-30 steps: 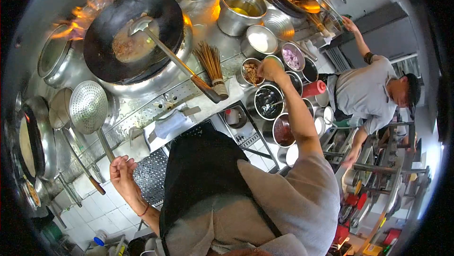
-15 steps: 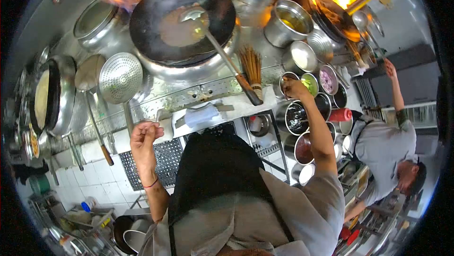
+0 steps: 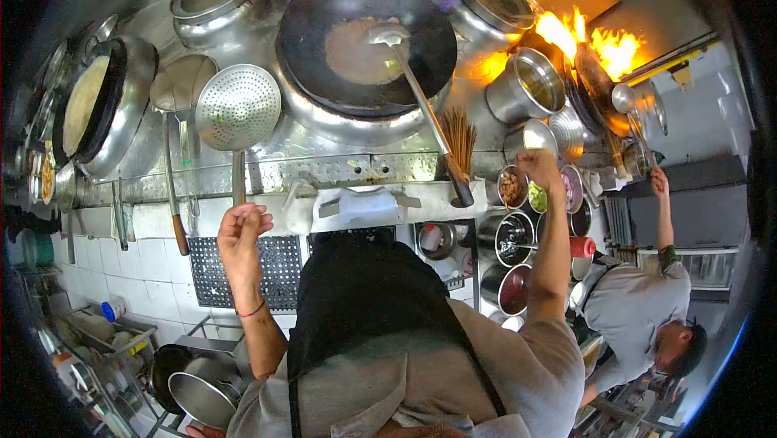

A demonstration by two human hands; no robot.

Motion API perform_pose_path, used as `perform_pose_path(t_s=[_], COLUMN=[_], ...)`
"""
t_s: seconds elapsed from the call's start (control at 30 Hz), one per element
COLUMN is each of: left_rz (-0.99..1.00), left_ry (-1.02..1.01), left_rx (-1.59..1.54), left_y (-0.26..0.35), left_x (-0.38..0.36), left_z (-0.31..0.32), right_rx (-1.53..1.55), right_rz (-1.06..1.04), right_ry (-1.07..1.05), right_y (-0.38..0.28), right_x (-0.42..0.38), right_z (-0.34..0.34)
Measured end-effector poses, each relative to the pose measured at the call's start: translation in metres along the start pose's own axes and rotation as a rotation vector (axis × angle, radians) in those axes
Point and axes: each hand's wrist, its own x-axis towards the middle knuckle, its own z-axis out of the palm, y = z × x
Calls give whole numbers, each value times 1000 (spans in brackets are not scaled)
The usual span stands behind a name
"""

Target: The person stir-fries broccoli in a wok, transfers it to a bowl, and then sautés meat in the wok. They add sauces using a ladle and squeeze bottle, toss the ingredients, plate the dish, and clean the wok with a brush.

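Observation:
My left hand [image 3: 241, 236] is raised below the handle of a perforated skimmer [image 3: 239, 106], its fingers curled and nothing visible in them. My right hand [image 3: 540, 169] is closed at the rim of a metal pot with pale contents [image 3: 538, 136]; whatever its fingers hold is hidden. Close by are a cup of brown pieces [image 3: 511, 186], one of green pieces [image 3: 537, 197] and one of purple pieces [image 3: 571, 188]. A steaming black wok [image 3: 307, 50] holds brownish liquid, with a ladle [image 3: 418, 94] resting in it, its handle toward me.
Flames [image 3: 617, 51] rise around a second wok at the right. There, a co-worker [image 3: 639, 308] holds a ladle [image 3: 624, 98]. A bamboo brush [image 3: 459, 140] stands beside the first wok. A red-capped bottle [image 3: 582, 247] lies among the pots.
My right hand has left the cup of brown pieces and moved to the pot of pale contents behind it. The view has shifted, and the flames behind the first wok are smaller.

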Motion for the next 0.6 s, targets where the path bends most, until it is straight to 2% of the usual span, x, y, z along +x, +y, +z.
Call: perform_pose_path(t_s=[0.07,0.13,0.2,0.27,0.3,0.37,0.4,0.43,0.47,0.53,0.57,0.6], left_rz=[7,17,39,53,69,74,68,196,319,378,652,929], left_ry=[-41,-93,-249,-323,-384,-453,-433,-438,-439,-435,-366,-294], left_rx=[-18,-33,-20,-13,15,10,-1,218,444,422,527,628], left_y=[4,9,15,17,17,10,8,8,9,8,3,-4], left_x=[5,10,11,8,5,4,7,12,19,38,53,68], left_z=[9,25,43,55,61,69,75,82,91,119,133,145], right_rx=[-222,-33,112,296,294,41,-75,-190,-268,-349,-345,-127], right_rz=[-77,-42,-304,-338,-339,-288,-278,-271,-322,-471,-470,-300], right_ry=[48,91,311,267,268,371,249,125,87,372,361,298], right_y=[-48,-117,-140,-146,-148,-180,-195,-205,-189,-180,-183,-188], right_x=[42,74,120,159,158,130,109,84,69,43,40,37], right_z=[-10,-8,18,32,36,39,45,54,81,128,131,130])
